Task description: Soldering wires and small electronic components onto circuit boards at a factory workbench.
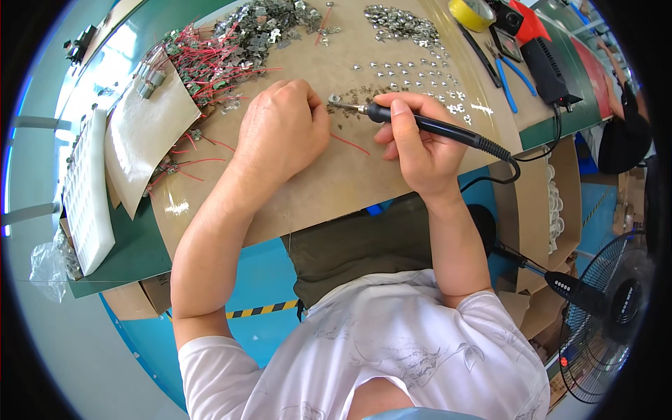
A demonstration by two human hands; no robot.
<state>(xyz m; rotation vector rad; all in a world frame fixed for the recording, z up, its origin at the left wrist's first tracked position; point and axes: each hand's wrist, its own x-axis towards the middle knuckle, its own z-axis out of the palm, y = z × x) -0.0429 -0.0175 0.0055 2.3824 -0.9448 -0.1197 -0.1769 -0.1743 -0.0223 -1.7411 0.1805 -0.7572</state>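
My right hand (pixel 420 143) grips a black soldering iron (pixel 441 128), its metal tip pointing left. That tip meets a small metal piece (pixel 334 100) on the brown work sheet (pixel 308 199), amid dark scorch marks. Close by on the left, my left hand (pixel 283 126) is closed with its knuckles up. What its fingers hold is hidden from view. A short red wire (pixel 350 144) sticks out to the right of that hand. Behind the tip, small silver metal parts (pixel 406 73) lie in loose rows, with a pile of similar parts (pixel 399 24) farther back.
Red-wired metal pieces (pixel 210 63) heap up at the back left, beside a pale sheet (pixel 150 129) and a white tray (pixel 91 192). At right lie blue-handled pliers (pixel 514 80), yellow tape (pixel 471 14) and a black power unit (pixel 551 70). A fan (pixel 609 308) stands lower right.
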